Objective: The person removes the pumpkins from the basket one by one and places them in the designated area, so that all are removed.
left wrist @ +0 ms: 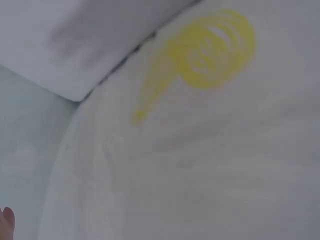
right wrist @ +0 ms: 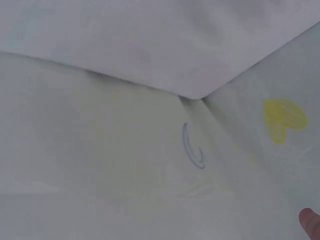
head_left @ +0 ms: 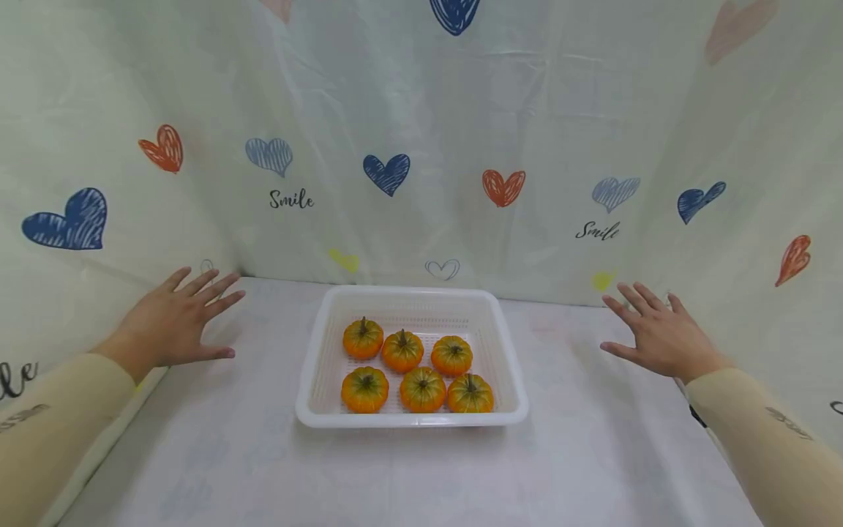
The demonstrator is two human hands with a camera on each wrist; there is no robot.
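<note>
In the head view, a white plastic basket (head_left: 411, 420) sits in the middle of the table, with several small orange-and-green pumpkins (head_left: 423, 389) in it, roughly in two rows. My left hand (head_left: 174, 322), fingers spread, is held out to the left of the basket, well apart from it. On the opposite side, my right hand (head_left: 661, 333) is spread the same way, also away from the basket. Neither holds anything. Only a fingertip (left wrist: 7, 222) shows in the left wrist view, and one fingertip (right wrist: 309, 220) in the right wrist view.
A white table (head_left: 388, 483) carries the basket. Behind and at both sides hang pale curtains (head_left: 421, 95) printed with hearts and the word Smile. The table's corner (right wrist: 197, 92) meets the curtain in the right wrist view.
</note>
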